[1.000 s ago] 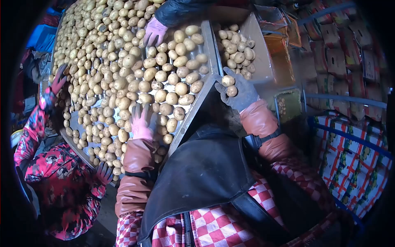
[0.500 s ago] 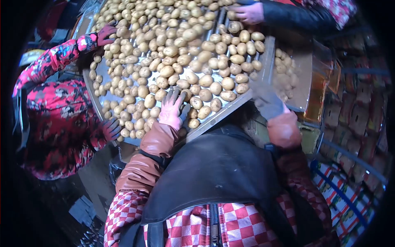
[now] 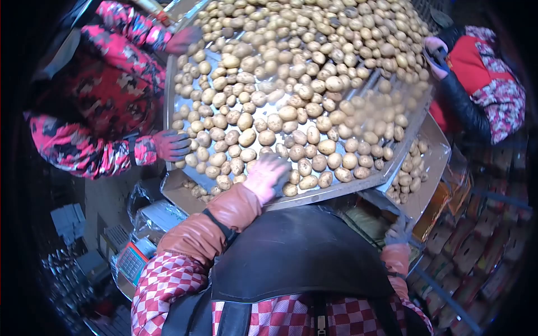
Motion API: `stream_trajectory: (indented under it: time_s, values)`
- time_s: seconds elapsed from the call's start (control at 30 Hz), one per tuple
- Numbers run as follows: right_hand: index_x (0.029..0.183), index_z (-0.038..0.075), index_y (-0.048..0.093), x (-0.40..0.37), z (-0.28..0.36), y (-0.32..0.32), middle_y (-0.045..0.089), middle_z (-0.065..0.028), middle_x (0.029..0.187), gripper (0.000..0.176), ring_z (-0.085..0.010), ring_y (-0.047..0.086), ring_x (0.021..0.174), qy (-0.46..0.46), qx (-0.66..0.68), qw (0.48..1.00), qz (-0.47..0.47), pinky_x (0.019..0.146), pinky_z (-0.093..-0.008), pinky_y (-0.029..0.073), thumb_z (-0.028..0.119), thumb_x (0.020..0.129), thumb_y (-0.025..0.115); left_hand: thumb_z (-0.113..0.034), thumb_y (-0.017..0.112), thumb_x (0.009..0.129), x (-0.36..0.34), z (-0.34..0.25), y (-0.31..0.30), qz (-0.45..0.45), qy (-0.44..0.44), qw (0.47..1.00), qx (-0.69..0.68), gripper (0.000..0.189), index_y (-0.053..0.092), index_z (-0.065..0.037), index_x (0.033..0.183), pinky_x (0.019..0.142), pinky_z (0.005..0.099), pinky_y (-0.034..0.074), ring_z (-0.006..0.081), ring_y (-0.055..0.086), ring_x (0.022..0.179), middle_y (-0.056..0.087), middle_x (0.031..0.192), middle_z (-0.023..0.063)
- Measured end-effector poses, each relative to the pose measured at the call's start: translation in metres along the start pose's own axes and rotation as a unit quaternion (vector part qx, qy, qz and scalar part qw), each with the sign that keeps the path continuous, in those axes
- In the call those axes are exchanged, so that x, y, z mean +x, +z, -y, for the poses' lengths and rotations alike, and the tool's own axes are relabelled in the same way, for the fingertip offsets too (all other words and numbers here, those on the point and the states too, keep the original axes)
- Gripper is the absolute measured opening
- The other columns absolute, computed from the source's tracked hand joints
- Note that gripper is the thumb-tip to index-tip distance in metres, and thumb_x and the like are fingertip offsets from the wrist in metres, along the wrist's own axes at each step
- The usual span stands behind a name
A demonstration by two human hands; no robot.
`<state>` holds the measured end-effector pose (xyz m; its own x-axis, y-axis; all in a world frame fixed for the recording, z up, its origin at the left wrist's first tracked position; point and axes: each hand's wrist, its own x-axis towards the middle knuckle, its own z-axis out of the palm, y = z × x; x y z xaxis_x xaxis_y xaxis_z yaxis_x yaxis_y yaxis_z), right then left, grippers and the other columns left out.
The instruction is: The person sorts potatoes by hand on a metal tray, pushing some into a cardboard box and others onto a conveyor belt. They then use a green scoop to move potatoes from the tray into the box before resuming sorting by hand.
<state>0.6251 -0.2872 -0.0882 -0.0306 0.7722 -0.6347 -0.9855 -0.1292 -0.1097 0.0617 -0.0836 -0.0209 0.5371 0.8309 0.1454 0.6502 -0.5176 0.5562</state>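
Potatoes (image 3: 267,138) are spread over a metal-topped sorting table (image 3: 328,193) with a raised rim. My left hand (image 3: 269,175), in a pink and grey glove, lies over the potatoes at the near rim, fingers stretched forward and apart. Its fingertips touch potatoes, and none is enclosed in the palm. Lower right, my right hand (image 3: 398,231), gloved the same way, is at the near corner of a cardboard box (image 3: 428,196) containing potatoes. Its fingers are apart and point up along the box's side.
At the left, a co-worker's gloved hands (image 3: 172,145) rest at the table edge. Another person (image 3: 476,84) stands at the far right, a hand by the rim. A second box (image 3: 174,190) sits under the table's left corner, near a calculator (image 3: 132,262). Stacked cartons (image 3: 471,246) stand right.
The view has swung right, so the table appears rotated. My right hand has moved from beside the table rim down to the box corner. My left hand remains over the potatoes.
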Motion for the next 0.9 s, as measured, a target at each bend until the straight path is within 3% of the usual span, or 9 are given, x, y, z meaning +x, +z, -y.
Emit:
stream_trajectory:
  time_s: [0.03,0.07,0.33,0.43,0.5,0.63,0.77,0.83,0.9]
  values:
    - [0.150,0.019,0.039,0.029,-0.024,0.033,0.061,0.0009,0.092,0.068,-0.0128,0.043,0.059,0.107,-0.142,0.967,0.183,0.049,-0.0246,0.035,0.064,0.098,0.039,-0.020,0.066,0.088,0.005,-0.005,0.002,0.005,0.025,1.000,-0.005,0.036,0.060,-0.007,0.120,0.104,0.0512,0.039,0.0369,0.050,0.123,0.059,0.123,0.0151]
    - [0.149,0.022,0.040,0.044,-0.061,0.103,0.056,0.0012,0.087,0.059,-0.0124,0.042,0.060,0.056,-0.201,0.978,0.009,0.049,-0.0251,0.035,0.057,0.102,0.038,-0.026,0.067,0.086,0.005,-0.006,0.003,0.032,0.028,0.998,0.047,0.042,0.058,-0.009,0.123,0.106,0.0545,0.036,0.0369,0.046,0.127,0.055,0.129,0.0157]
    - [0.105,0.001,0.064,0.121,-0.170,0.281,0.064,-0.0076,0.080,0.030,-0.0142,0.060,0.061,0.139,-0.632,0.761,-0.030,0.053,-0.0271,0.049,0.028,0.093,0.067,-0.035,0.072,0.081,-0.111,0.034,-0.013,-0.049,-0.239,0.959,0.145,0.043,0.064,-0.021,0.120,0.106,0.0541,0.035,0.0384,0.044,0.128,0.052,0.133,0.0134]
    - [0.101,0.004,0.068,0.166,-0.190,0.261,0.069,-0.0146,0.089,0.044,-0.0259,0.069,0.074,0.062,-0.968,0.234,0.062,0.068,-0.0383,0.055,0.042,0.081,0.077,-0.036,0.071,0.081,-0.099,0.026,0.002,-0.116,-0.353,0.912,0.175,0.041,0.064,-0.021,0.118,0.107,0.0543,0.033,0.0397,0.044,0.128,0.053,0.131,0.0138]
    - [0.101,0.005,0.068,0.161,-0.245,0.278,0.070,-0.0181,0.097,0.051,-0.0306,0.070,0.081,0.043,-0.987,0.102,0.117,0.074,-0.0417,0.055,0.049,0.077,0.079,-0.037,0.071,0.080,-0.087,0.009,0.005,-0.039,-0.231,0.956,0.177,0.047,0.060,-0.023,0.123,0.109,0.0586,0.030,0.0368,0.043,0.131,0.050,0.135,0.0135]
    - [0.115,0.006,0.064,0.150,-0.331,0.303,0.069,-0.0183,0.094,0.051,-0.0296,0.068,0.077,0.179,-0.908,0.261,0.274,0.074,-0.0394,0.054,0.047,0.085,0.072,-0.043,0.071,0.080,-0.101,0.028,0.007,-0.066,-0.237,0.955,0.168,0.051,0.058,-0.023,0.125,0.109,0.0594,0.028,0.0351,0.040,0.134,0.048,0.139,0.0111]
    - [0.122,0.011,0.064,0.180,-0.361,0.312,0.069,-0.0173,0.106,0.037,-0.0304,0.068,0.092,0.021,-0.862,0.256,0.438,0.085,-0.0401,0.053,0.019,0.086,0.070,-0.037,0.069,0.082,-0.121,0.028,-0.001,-0.149,-0.412,0.882,0.172,0.038,0.067,-0.016,0.113,0.107,0.0553,0.031,0.0373,0.047,0.126,0.055,0.132,0.0121]
    - [0.117,0.006,0.065,0.194,-0.357,0.331,0.068,-0.0178,0.104,0.035,-0.0337,0.066,0.093,-0.010,-0.801,0.546,0.244,0.086,-0.0396,0.053,0.009,0.082,0.071,-0.034,0.069,0.082,-0.113,0.025,-0.004,-0.163,-0.419,0.869,0.208,0.035,0.067,-0.015,0.112,0.105,0.0546,0.034,0.0364,0.048,0.125,0.056,0.130,0.0122]
    - [0.127,0.008,0.058,0.268,-0.329,0.318,0.058,-0.0236,0.125,0.050,-0.0385,0.054,0.117,-0.385,-0.834,0.255,0.302,0.099,-0.0484,0.045,0.020,0.081,0.073,-0.021,0.066,0.083,-0.085,0.025,-0.014,-0.170,-0.388,0.883,0.204,0.034,0.066,-0.016,0.116,0.097,0.0500,0.043,0.0341,0.053,0.121,0.058,0.127,0.0137]
